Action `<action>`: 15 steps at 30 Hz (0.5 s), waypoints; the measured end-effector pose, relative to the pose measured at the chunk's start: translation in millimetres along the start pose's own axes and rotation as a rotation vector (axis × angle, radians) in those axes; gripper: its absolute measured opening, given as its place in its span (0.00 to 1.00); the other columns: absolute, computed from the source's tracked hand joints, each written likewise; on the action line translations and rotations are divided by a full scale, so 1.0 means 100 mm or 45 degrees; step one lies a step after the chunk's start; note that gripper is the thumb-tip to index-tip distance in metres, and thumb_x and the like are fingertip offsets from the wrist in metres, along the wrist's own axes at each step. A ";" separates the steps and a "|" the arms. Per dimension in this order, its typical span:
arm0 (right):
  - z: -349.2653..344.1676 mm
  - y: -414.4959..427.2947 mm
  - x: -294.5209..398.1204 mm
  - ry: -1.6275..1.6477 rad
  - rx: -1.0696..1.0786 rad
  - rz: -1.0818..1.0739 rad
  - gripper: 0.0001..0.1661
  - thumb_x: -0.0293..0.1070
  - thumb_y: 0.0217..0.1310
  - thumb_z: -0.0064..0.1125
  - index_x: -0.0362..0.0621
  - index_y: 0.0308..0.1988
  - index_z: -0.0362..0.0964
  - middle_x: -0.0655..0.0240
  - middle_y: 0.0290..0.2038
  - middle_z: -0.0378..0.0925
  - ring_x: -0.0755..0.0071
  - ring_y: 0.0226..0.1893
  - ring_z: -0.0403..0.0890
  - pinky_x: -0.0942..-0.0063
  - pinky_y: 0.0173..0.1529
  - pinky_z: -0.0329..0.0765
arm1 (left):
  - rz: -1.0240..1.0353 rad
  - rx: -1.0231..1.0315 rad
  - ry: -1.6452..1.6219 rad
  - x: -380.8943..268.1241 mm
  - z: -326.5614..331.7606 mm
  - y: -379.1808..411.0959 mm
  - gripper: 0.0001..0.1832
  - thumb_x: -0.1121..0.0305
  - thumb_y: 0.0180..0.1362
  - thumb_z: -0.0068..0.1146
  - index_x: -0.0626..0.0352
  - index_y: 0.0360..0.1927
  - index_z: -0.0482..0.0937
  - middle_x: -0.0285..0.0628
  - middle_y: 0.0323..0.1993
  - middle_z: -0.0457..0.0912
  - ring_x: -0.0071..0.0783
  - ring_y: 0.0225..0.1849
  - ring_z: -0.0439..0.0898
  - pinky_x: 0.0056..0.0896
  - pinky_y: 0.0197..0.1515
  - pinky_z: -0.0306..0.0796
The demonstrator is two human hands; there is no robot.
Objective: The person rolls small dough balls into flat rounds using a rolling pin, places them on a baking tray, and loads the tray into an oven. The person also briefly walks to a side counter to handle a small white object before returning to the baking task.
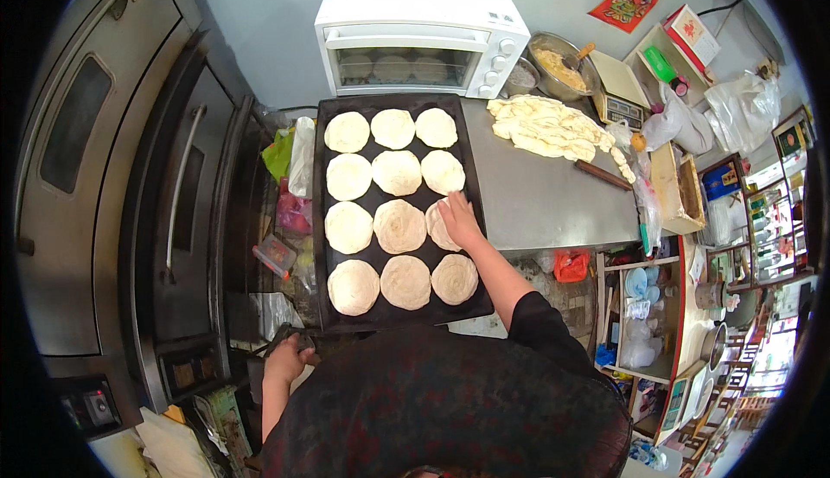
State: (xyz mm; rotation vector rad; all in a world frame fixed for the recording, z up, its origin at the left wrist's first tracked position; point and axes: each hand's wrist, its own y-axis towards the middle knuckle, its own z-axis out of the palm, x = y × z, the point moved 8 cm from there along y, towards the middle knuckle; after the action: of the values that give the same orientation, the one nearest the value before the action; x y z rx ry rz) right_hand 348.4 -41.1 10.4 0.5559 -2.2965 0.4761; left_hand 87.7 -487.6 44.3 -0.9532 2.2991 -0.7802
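Observation:
My right hand (460, 220) lies flat, palm down, on a round of dough (441, 228) at the right side of a black baking tray (402, 324). Rows of pale, flattened dough rounds fill the tray, among them one in the middle (400, 226) just left of that hand. My left hand (290, 356) is low beside my body, left of the tray's near edge, with its fingers curled near a dark object; whether it grips that object cannot be told. A long folded mass of dough (551, 129) rests on the metal worktop (545, 212) to the right.
A white countertop oven (415, 5) stands behind the tray. Beyond the dough are a steel bowl of yellowish filling (561, 69), a small bowl (521, 77) and a scale (619, 89). A wooden stick (603, 174) lies near the dough. Large steel ovens (71, 186) line the left.

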 end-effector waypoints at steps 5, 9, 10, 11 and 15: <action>-0.01 0.62 0.13 -0.394 -0.298 -0.246 0.50 0.58 0.67 0.48 0.27 0.68 0.47 0.40 0.71 0.47 0.43 0.74 0.46 0.49 0.74 0.44 | -0.046 0.106 0.075 0.00 0.13 -0.03 0.35 0.48 0.61 0.58 0.58 0.66 0.68 0.52 0.61 0.74 0.51 0.62 0.73 0.48 0.59 0.69; 0.09 0.96 -0.04 -0.594 -0.374 -0.266 0.53 0.63 0.64 0.50 0.26 0.67 0.50 0.40 0.70 0.51 0.43 0.73 0.49 0.51 0.74 0.46 | -0.062 0.150 0.006 0.02 0.21 -0.24 0.33 0.48 0.62 0.56 0.57 0.64 0.69 0.52 0.60 0.75 0.52 0.61 0.73 0.49 0.58 0.70; 0.10 1.00 -0.07 -0.625 -0.399 -0.281 0.53 0.63 0.63 0.50 0.26 0.67 0.50 0.40 0.70 0.52 0.42 0.73 0.49 0.51 0.74 0.46 | -0.072 0.140 0.003 0.01 0.21 -0.29 0.31 0.48 0.62 0.56 0.56 0.63 0.70 0.52 0.59 0.75 0.52 0.60 0.73 0.49 0.58 0.70; 0.10 1.05 -0.10 -0.656 -0.426 -0.295 0.53 0.64 0.63 0.50 0.26 0.67 0.51 0.40 0.69 0.53 0.42 0.73 0.50 0.51 0.74 0.47 | -0.094 0.114 -0.010 -0.01 0.20 -0.30 0.32 0.48 0.62 0.56 0.56 0.63 0.70 0.52 0.59 0.76 0.52 0.60 0.73 0.49 0.58 0.70; 0.06 0.98 0.02 -0.648 -0.158 0.103 0.57 0.68 0.66 0.39 0.29 0.72 0.37 0.44 0.75 0.36 0.48 0.76 0.35 0.54 0.76 0.35 | -0.217 0.082 -0.077 0.01 0.19 -0.44 0.34 0.48 0.62 0.57 0.58 0.65 0.68 0.53 0.59 0.75 0.52 0.61 0.73 0.48 0.59 0.69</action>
State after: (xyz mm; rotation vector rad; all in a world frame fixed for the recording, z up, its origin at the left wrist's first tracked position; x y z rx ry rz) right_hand 293.4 38.2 -9.6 0.5722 -2.8190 0.2429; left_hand 119.7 -520.3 60.6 -1.1390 2.1484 -0.8770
